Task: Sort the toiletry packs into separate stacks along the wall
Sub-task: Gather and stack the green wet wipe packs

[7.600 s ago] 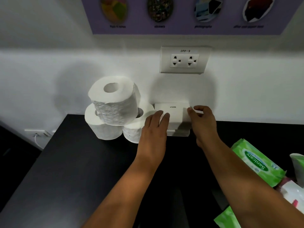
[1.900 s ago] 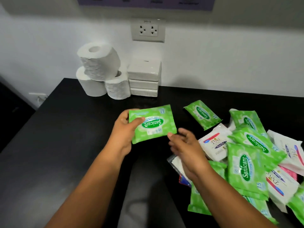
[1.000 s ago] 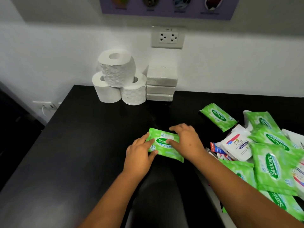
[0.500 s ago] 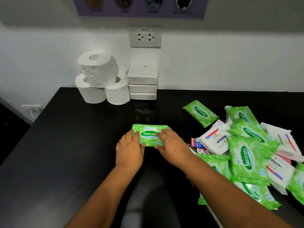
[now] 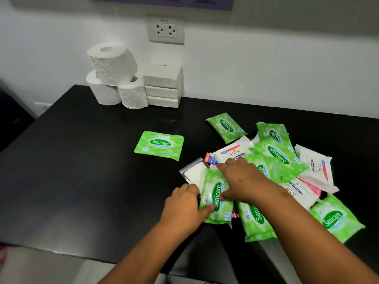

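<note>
A loose pile of toiletry packs lies at the right of the black table [image 5: 82, 160]: several green Sanicare wipes packs [image 5: 275, 153], white Dove packs [image 5: 231, 150] and a small red tube end [image 5: 209, 159]. One green Sanicare pack [image 5: 159, 145] lies flat and alone left of the pile. My left hand [image 5: 184, 208] pinches the left edge of another green pack [image 5: 215, 199] at the pile's near-left side, thumb on its face. My right hand [image 5: 244, 181] rests palm down over that pack's right side, fingers fairly straight and thumb touching its face.
Against the wall at the back left stand three toilet rolls [image 5: 113, 64] and, beside them, a stack of three white tissue packs [image 5: 163, 87] under a wall socket [image 5: 165, 30]. The table's front edge runs just below my forearms.
Both hands have let go of the single green pack, which now lies flat mid-table. They have moved right and nearer to a second green pack at the pile's edge.
</note>
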The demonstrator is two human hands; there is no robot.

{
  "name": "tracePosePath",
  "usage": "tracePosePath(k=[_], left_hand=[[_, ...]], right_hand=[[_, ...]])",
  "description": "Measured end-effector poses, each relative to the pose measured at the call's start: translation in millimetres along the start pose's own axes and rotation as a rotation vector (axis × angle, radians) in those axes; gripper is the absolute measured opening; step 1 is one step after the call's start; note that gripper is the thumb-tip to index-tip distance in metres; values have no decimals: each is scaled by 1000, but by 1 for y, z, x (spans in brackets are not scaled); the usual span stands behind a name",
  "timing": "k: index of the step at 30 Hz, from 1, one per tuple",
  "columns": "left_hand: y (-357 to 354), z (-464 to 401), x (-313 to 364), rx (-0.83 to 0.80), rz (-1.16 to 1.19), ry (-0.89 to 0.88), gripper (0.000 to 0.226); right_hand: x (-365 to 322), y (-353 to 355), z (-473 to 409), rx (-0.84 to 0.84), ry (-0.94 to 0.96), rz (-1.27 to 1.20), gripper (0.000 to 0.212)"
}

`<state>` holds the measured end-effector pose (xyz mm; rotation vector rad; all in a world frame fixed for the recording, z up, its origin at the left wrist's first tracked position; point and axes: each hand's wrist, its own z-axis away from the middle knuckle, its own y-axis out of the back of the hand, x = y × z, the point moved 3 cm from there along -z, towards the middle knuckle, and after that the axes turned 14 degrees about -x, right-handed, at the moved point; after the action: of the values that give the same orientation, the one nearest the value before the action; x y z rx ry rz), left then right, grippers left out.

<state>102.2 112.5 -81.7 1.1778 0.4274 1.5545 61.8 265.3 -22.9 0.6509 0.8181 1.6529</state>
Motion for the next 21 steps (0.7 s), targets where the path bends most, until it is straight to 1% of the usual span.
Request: tracePosePath(k=[2, 5, 9, 12, 14, 16, 18, 21], left_hand=[[-7, 4, 4, 42, -33, 49, 50], [-15, 6, 4, 41, 76, 69, 38], [-23, 4, 2, 60, 226, 66, 28], [-25, 6, 0, 115, 363, -1, 25], [-23, 9, -1, 109, 507, -76, 23], [-14, 12, -5, 96, 608, -136, 23], [2, 14, -14, 86, 663, -186, 22], [31, 18, -35, 18, 727, -254, 18]], right_hand=[[2, -5, 1, 41, 18, 17, 82], [6, -9, 0, 76, 37, 29, 77], [11, -13, 0, 97, 68, 6, 79], [14, -15, 0, 131, 87, -51, 82], [17, -17, 0, 153, 89, -87, 83], [18, -17, -1, 176, 108, -118, 80], [16, -15, -3, 186, 152, -235, 73], [13, -9, -10, 143, 266, -649, 62]])
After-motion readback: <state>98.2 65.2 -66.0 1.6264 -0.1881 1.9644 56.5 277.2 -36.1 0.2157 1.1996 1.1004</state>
